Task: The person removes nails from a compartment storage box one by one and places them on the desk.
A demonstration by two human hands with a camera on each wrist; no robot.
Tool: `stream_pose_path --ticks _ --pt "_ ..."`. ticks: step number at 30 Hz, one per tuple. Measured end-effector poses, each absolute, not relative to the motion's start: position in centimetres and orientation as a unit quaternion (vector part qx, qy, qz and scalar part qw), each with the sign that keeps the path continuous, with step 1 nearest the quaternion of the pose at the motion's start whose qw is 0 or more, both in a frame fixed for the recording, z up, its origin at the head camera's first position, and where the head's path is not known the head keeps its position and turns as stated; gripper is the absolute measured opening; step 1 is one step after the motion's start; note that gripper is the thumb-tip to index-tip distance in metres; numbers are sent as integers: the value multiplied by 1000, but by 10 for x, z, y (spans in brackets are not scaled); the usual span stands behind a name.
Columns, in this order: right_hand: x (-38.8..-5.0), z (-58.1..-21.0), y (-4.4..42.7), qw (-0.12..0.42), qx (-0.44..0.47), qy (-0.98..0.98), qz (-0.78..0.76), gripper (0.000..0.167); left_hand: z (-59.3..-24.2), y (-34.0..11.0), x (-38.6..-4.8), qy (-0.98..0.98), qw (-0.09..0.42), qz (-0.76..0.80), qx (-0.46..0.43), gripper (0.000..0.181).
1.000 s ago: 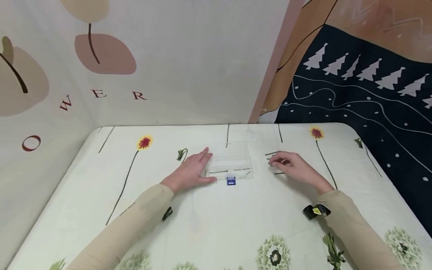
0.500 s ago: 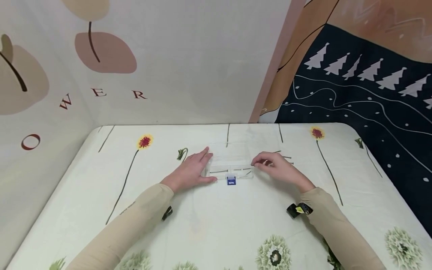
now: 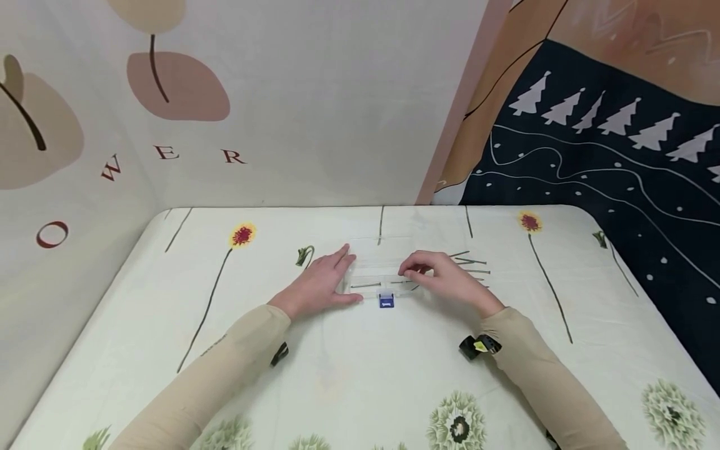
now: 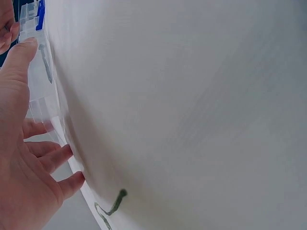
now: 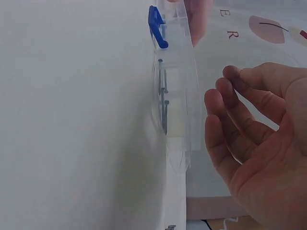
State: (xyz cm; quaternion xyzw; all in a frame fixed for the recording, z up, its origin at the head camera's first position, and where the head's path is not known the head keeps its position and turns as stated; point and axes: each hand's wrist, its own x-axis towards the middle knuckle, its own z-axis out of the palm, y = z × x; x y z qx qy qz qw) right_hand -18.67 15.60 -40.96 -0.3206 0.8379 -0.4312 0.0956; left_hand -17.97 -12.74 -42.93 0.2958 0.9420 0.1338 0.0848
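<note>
R hand (image 3: 445, 281) hangs over right half of the clear plastic compartment box (image 3: 370, 294), thumb + index tips together; can't tell if grip holds anything. L hand (image 3: 317, 282), fingers spread, rests vs. box's left side, holding nothing, prob. to steady it. Thin grey metal nails (image 3: 366, 285) lie in its front compartments; blue plastic latch (image 3: 386, 301) faces the person, prob. for easy access. Loose dark metal nails (image 3: 471, 261): on white floral-print counter (image 3: 337, 375), right of box, near R hand.

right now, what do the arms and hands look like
The left sleeve and right sleeve are long and beige, the left with unreadable dark marks. The left hand and right hand wear no gloves. Each wrist bears a black device, the right one with a yellow patch.
</note>
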Motion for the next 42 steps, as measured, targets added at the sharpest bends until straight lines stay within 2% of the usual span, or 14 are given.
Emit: stream_pose_path --ticks 7,16,25,33,42 --pt "-188 -412 144 104 -339 830 -430 13 -430 -127 -180 944 89 135 286 91" --pt "-187 -417 131 75 -357 836 -410 15 -432 -127 -181 946 88 128 286 91" --pt "-184 -420 122 100 -365 852 -362 19 -431 -127 -182 946 91 121 287 91" --pt "-182 -420 119 99 -377 868 -309 25 -428 -126 -181 946 94 124 286 91" --pt "-180 -420 115 107 -372 876 -289 21 -430 -127 -181 944 89 127 291 89"
